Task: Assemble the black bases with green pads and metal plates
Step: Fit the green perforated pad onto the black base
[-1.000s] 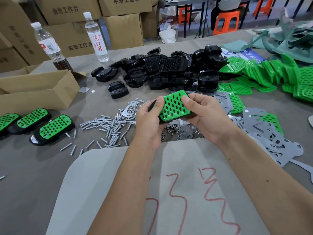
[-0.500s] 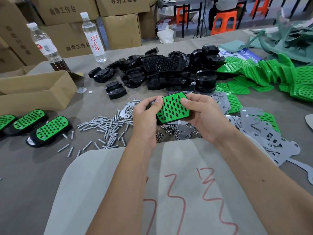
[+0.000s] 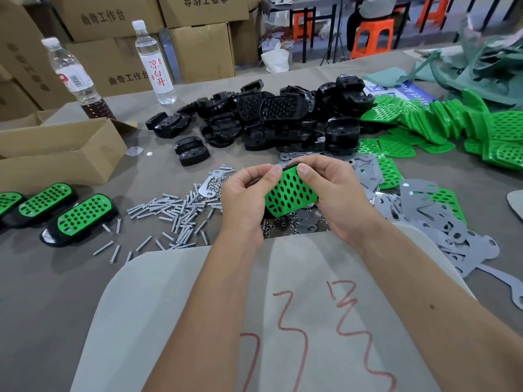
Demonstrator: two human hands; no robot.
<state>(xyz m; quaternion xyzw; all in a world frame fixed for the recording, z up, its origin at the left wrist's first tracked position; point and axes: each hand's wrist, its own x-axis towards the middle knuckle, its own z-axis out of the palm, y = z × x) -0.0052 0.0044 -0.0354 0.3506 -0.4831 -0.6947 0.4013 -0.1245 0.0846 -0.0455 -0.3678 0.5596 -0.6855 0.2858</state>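
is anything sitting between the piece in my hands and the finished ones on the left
Yes. Both hands, left and right, hold the green pad on its black base. Loose bolts lie scattered on the table between it and the finished pieces at the left; lifting it over them should clear the way.

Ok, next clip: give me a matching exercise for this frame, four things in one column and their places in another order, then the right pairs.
Things:
1. green pad on a black base
2. finished green-and-black pieces
3. pile of bare black bases
4. loose screws

Places:
A. far side of the table, centre
B. table's left edge, beside the cardboard box
C. held between left hand and right hand
D. scattered on the table just left of the hands

Pairs: 1-C, 2-B, 3-A, 4-D
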